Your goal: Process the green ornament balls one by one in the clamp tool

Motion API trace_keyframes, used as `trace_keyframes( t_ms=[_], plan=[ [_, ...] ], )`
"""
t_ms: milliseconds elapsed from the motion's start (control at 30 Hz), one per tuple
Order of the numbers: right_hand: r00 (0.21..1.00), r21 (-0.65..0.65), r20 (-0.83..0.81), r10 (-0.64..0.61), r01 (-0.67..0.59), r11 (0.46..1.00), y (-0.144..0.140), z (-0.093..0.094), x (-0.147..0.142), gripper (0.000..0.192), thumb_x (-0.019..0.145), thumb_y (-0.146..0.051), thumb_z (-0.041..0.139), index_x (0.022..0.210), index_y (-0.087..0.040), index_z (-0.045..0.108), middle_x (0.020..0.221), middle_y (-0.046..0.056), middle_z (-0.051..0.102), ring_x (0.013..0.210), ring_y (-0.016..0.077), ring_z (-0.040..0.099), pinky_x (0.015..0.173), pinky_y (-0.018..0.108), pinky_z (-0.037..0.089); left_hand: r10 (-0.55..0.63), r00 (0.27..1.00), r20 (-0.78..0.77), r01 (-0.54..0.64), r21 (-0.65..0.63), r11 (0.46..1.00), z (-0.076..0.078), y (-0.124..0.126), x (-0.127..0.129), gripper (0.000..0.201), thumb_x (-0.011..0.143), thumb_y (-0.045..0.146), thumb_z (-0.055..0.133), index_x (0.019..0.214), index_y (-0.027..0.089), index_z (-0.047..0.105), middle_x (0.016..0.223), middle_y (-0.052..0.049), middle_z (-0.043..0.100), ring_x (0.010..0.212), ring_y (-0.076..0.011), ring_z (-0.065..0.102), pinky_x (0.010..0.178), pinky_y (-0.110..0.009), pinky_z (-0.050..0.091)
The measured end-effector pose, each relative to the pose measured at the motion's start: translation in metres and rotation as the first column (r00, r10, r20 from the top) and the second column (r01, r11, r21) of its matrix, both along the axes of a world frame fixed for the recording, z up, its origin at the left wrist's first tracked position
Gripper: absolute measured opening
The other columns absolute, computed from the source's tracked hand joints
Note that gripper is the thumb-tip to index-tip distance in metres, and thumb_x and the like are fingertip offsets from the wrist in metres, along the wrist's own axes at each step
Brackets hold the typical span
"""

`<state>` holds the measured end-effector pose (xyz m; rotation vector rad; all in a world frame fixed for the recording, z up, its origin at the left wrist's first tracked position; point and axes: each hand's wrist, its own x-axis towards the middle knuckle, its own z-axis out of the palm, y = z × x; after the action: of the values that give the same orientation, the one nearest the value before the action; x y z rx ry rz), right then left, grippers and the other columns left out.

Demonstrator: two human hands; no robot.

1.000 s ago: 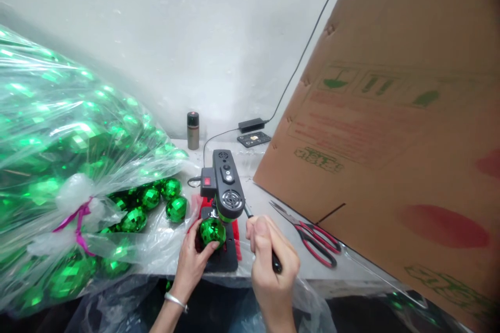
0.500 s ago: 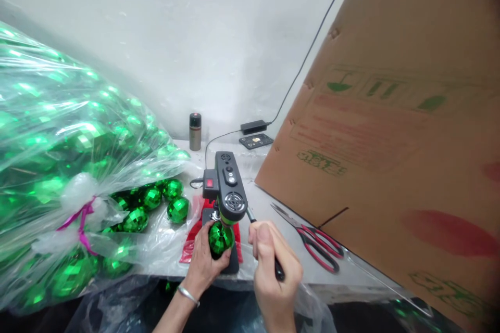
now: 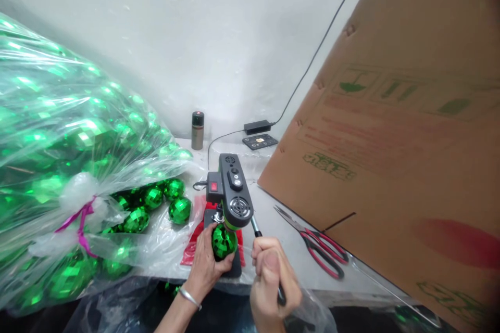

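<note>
The left hand [image 3: 206, 265] has its grip closed round a green ball [image 3: 223, 241], fingers wrapped behind it and thumb under, holding it on the base of a small press [image 3: 231, 192], right under the press head. The right hand [image 3: 271, 283] grips the press lever [image 3: 258, 230] in a fist just right of the ball.

The ball's back and the spot where the head meets it are hidden by the fingers and the head. The lever's lower end is lost in the fist. Both forearms are cut off at the bottom edge; a bangle [image 3: 189, 296] sits on the left wrist.

The counter [image 3: 273, 218] is pale and set against a white wall. Red sheet [image 3: 194, 242] lies under the press base.

Left of the grip, loose green balls [image 3: 156, 203] lie beside a big clear bag [image 3: 58, 166] full of them, tied with purple ribbon [image 3: 80, 221]. Right of it lie scissors [image 3: 318, 247], and beyond them a tilted carton [image 3: 398, 130] blocks that side. Behind stand a can [image 3: 197, 130], an adapter [image 3: 257, 127] and a small flat device [image 3: 260, 141].
</note>
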<state>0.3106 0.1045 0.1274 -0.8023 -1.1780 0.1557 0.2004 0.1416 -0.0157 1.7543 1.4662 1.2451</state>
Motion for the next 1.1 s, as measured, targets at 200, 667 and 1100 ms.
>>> trace_keyframes(
  t_ms=[200, 667, 1100],
  plan=[
    [0.999, -0.030, -0.038, -0.017, 0.016, 0.999, -0.001, -0.007, -0.002, 0.035, 0.104, -0.012, 0.048, 0.070, -0.021, 0.048, 0.064, -0.002, 0.047, 0.062, 0.0133, 0.051, 0.056, 0.028, 0.036, -0.001, 1.000, -0.026, 0.001, 0.010, 1.000, 0.000, 0.000, 0.001, 0.071, 0.078, 0.039, 0.074, 0.140, 0.013, 0.052, 0.132, -0.023, 0.068, 0.124, -0.0410, 0.067, 0.108, -0.063, 0.054],
    [0.998, -0.001, -0.052, -0.037, 0.037, 0.999, 0.006, -0.013, -0.003, 0.041, 0.106, -0.020, 0.046, 0.066, -0.022, 0.045, 0.065, -0.003, 0.047, 0.060, 0.0121, 0.050, 0.053, 0.024, 0.040, 0.001, 0.998, -0.068, 0.001, 0.029, 1.000, 0.000, 0.000, 0.003, 0.069, 0.077, 0.030, 0.072, 0.141, 0.013, 0.051, 0.131, -0.021, 0.067, 0.121, -0.0385, 0.068, 0.106, -0.062, 0.055],
    [0.995, 0.011, -0.085, -0.052, 0.053, 0.999, 0.005, -0.014, -0.006, 0.040, 0.106, -0.017, 0.044, 0.066, -0.021, 0.048, 0.068, -0.002, 0.052, 0.061, 0.0114, 0.052, 0.055, 0.024, 0.043, 0.022, 0.996, -0.085, -0.016, 0.079, 0.997, -0.005, 0.002, 0.004, 0.067, 0.080, 0.034, 0.072, 0.140, 0.011, 0.052, 0.129, -0.022, 0.068, 0.118, -0.0395, 0.069, 0.103, -0.063, 0.057]
  ],
)
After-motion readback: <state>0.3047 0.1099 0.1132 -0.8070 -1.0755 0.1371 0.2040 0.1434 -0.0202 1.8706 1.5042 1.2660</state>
